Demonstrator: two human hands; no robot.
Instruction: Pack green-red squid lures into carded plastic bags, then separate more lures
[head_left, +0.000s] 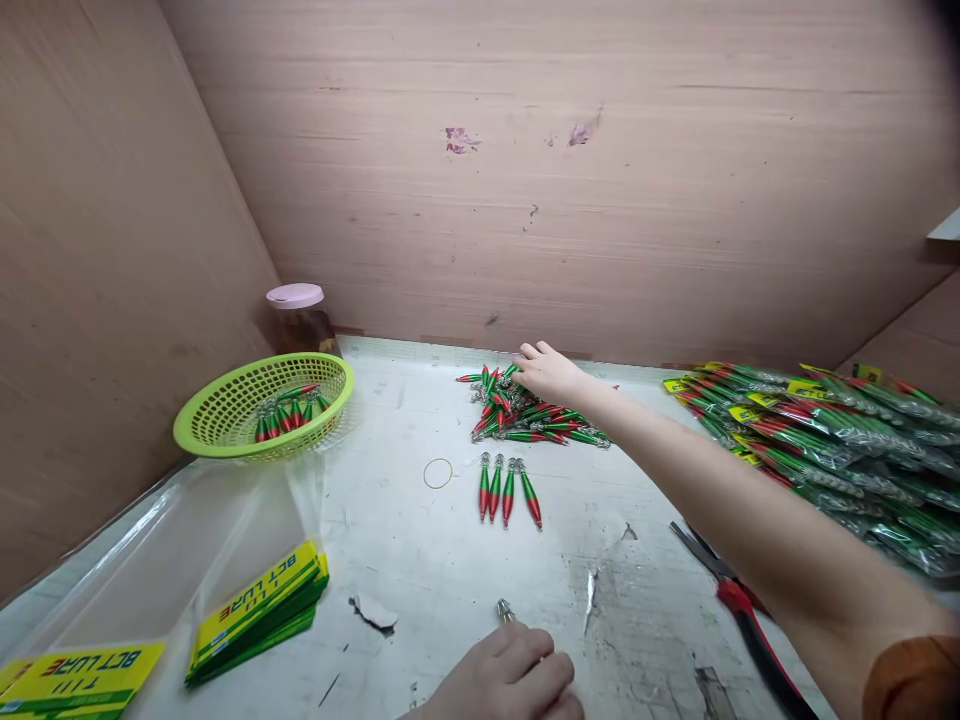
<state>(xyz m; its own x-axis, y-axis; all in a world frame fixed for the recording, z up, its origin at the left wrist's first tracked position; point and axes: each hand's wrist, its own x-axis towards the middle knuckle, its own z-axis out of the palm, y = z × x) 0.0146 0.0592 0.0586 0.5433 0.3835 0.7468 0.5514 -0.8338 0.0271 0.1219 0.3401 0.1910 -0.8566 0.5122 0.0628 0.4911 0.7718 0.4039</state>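
Lures: main pile (525, 415) sits mid-table near the back wall, heaped loose, hooks mixed in with bodies. Row of four lures (508, 495) lies just on your side of it, hook ends away from you, red tips toward you; rightmost one is canted.

Step, my read: you're picking from the pile and sorting lures into small sets. Next move calls for a pinch on one body, fingertips off the hooks, then a straight lift so neighbours don't drag along.

Your right hand (551, 372) is over the pile's far edge, palm down, fingers bent and pointing left, tips at the lures. Can't tell if it has one pinched; contact is hidden. Right arm runs long and nearly straight from the lower right, passing above the pliers (754, 625).

Your left hand (499, 690) is low at the front edge of view, fingers curled closed round a lure (505, 608); only its hook end pokes out. Can't tell if there's more than one in there.

Further out: thin rubber band (438, 488) left of the row, green basket (182, 430) with some lures at far left, yellow-green cards (255, 605) near left, bagged lures (840, 450) stacked right.
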